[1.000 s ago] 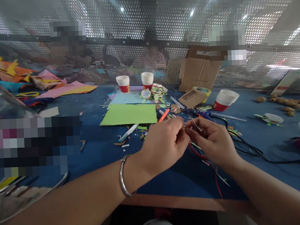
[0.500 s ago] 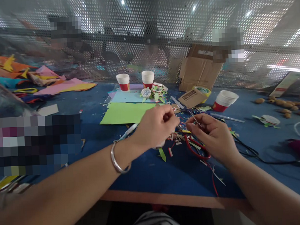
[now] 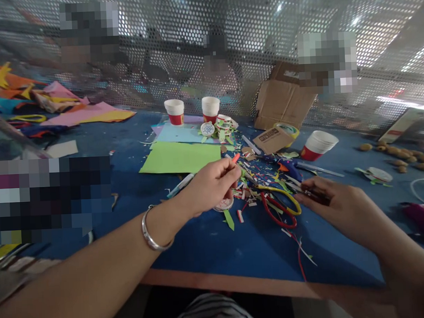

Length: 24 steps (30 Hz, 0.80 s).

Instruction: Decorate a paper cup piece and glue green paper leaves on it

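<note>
My left hand point(image 3: 216, 182) pinches a small orange-red piece point(image 3: 236, 158) above the paper scraps, beside the green sheet point(image 3: 184, 158). To the right, my right hand point(image 3: 326, 196) is closed on a thin, dark-handled tool with a pale tip point(image 3: 293, 184); its exact kind is unclear. Scissors with yellow and red handles point(image 3: 293, 202) lie between my hands. Partly under my left hand is a round white disc point(image 3: 224, 205) with a green paper leg. Small scraps point(image 3: 250, 195) lie scattered around it.
Paper cups point(image 3: 175, 112) stand at the back, with another stack point(image 3: 318, 145) tilted at the right. Behind are a cardboard box point(image 3: 283, 97), a tape roll point(image 3: 291, 129) and a blue glue gun point(image 3: 293, 167). Coloured paper point(image 3: 94, 112) lies left, walnuts point(image 3: 399, 151) right.
My hands have moved apart, the right one going right and down with the tool. The orange-red piece now shows in my left hand, and the yellow scissor handle is uncovered.
</note>
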Each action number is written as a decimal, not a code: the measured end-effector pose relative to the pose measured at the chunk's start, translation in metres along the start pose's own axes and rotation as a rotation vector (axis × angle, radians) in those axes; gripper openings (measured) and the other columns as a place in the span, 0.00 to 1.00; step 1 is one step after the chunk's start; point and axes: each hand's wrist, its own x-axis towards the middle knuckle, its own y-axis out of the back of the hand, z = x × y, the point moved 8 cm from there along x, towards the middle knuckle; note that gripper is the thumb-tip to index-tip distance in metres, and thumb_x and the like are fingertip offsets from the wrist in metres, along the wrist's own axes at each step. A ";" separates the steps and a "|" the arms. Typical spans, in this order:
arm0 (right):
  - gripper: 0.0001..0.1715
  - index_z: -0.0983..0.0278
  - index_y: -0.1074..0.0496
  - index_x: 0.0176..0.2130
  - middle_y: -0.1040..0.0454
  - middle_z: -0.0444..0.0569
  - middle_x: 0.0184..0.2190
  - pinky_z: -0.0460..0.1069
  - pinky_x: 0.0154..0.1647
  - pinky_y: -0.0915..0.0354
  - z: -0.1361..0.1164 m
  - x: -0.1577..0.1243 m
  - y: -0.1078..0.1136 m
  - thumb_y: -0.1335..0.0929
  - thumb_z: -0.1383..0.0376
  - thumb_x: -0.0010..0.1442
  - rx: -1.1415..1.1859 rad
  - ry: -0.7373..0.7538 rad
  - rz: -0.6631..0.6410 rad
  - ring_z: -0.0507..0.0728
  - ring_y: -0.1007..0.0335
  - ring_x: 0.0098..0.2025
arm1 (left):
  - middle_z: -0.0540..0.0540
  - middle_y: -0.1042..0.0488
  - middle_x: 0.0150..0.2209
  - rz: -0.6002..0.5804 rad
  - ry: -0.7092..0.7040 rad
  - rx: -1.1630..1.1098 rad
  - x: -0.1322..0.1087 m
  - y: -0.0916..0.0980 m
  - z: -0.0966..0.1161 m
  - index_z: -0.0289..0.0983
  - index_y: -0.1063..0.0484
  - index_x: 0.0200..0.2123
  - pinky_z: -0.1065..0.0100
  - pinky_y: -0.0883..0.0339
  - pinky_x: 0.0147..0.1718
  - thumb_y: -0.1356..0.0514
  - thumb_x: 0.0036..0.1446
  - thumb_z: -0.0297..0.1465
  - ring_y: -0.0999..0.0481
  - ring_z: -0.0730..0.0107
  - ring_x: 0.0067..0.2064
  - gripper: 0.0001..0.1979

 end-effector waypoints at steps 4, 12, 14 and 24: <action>0.16 0.58 0.26 0.35 0.21 0.48 0.25 0.52 0.26 0.37 0.017 0.000 -0.003 0.33 0.50 0.63 -0.082 -0.003 -0.035 0.60 0.25 0.24 | 0.55 0.35 0.26 0.007 -0.034 -0.005 0.000 0.004 0.002 0.37 0.37 0.33 0.74 0.39 0.24 0.45 0.70 0.34 0.32 0.80 0.25 0.11; 0.20 0.58 0.25 0.40 0.21 0.48 0.29 0.51 0.27 0.41 0.007 0.032 -0.024 0.35 0.46 0.63 -0.323 -0.085 -0.116 0.60 0.26 0.29 | 0.53 0.32 0.28 0.012 -0.015 0.051 -0.001 0.009 -0.008 0.37 0.34 0.34 0.73 0.37 0.25 0.45 0.69 0.37 0.30 0.78 0.26 0.11; 0.21 0.57 0.25 0.41 0.21 0.48 0.29 0.50 0.26 0.43 0.005 0.034 -0.026 0.35 0.45 0.62 -0.345 -0.113 -0.116 0.60 0.26 0.29 | 0.52 0.30 0.30 0.028 -0.026 0.077 -0.001 0.013 -0.008 0.36 0.33 0.35 0.73 0.37 0.25 0.45 0.69 0.37 0.29 0.79 0.26 0.11; 0.24 0.57 0.25 0.39 0.21 0.49 0.28 0.53 0.30 0.39 0.052 0.015 -0.026 0.37 0.43 0.60 -0.276 -0.222 -0.142 0.64 0.25 0.31 | 0.52 0.29 0.31 0.031 -0.074 0.042 -0.005 0.018 0.008 0.36 0.33 0.34 0.74 0.37 0.26 0.44 0.69 0.36 0.29 0.80 0.26 0.11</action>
